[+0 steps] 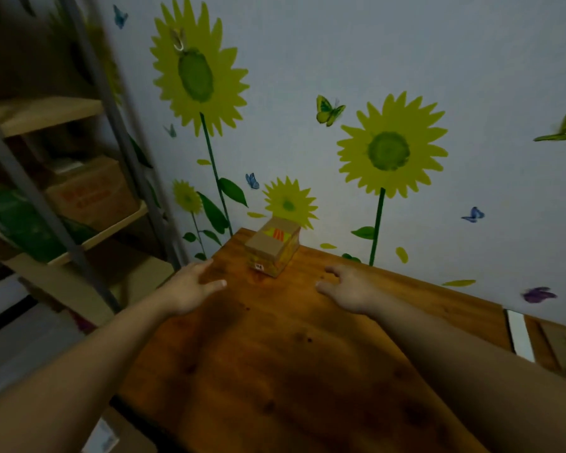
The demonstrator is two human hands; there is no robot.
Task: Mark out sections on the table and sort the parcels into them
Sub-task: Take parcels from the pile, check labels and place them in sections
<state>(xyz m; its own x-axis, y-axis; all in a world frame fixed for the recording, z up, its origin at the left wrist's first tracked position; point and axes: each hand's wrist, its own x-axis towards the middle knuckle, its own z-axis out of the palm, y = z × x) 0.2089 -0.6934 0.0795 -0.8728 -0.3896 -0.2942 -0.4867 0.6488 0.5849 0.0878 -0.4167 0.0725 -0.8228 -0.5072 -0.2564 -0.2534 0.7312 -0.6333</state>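
A single parcel point(273, 251), a small cardboard box with yellow print and brown tape, stands at the far corner of the table point(275, 354), close to the wall. Both arms stretch toward it. The left hand point(190, 289) hovers just left of the box, fingers spread and empty; the right hand point(347, 289) sits to its right, fingers loosely splayed and also empty. Neither touches the box.

No section marks show on the wood nearby, though a pale strip point(520, 335) lies across the table at the right edge of view; what it is cannot be told. The step looks like placing or positioning a parcel at this end. If the hands are closing in, the next move calls for bringing both palms to the box's sides and gripping evenly. Otherwise the hands must clear away without nudging it.
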